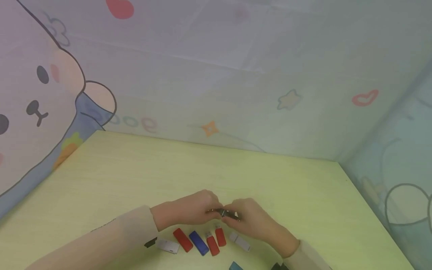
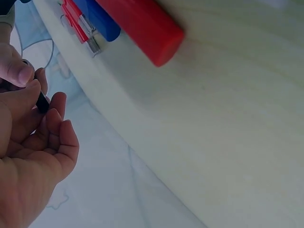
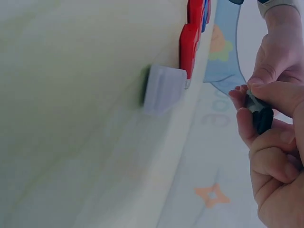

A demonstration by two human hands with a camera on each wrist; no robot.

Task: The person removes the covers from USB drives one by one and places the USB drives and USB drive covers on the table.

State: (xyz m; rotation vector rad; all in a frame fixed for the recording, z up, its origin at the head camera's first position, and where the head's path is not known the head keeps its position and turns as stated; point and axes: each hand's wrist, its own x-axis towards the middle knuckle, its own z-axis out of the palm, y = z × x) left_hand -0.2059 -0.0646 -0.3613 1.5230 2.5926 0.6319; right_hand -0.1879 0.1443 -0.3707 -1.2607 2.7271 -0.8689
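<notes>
Black USB stick [image 1: 232, 215], probably light, stiff, slightly slippery; left hand [image 1: 200, 208] and right hand [image 1: 252, 219] pinch it, fingers closed; best held at 2 ends.

Bench [image 1: 162, 168]: pale yellow-green top, faintly streaked, back edge straight. USB sticks lay in a loose row near the front side. From left in the head view: white stick [image 1: 167, 246], lying nearly crosswise; plain red stick [image 1: 183, 240], slanted; blue stick [image 1: 199, 243], slanted likewise, just beside it; then a pair of red sticks [image 1: 212, 244], close together, metal plugs bared and pointing away from the wearer; pale whitish stick [image 1: 240, 241], slanted, rightmost of the row. Nearer the wearer, a teal piece [image 1: 235, 266], partly cut off by the frame.
</notes>
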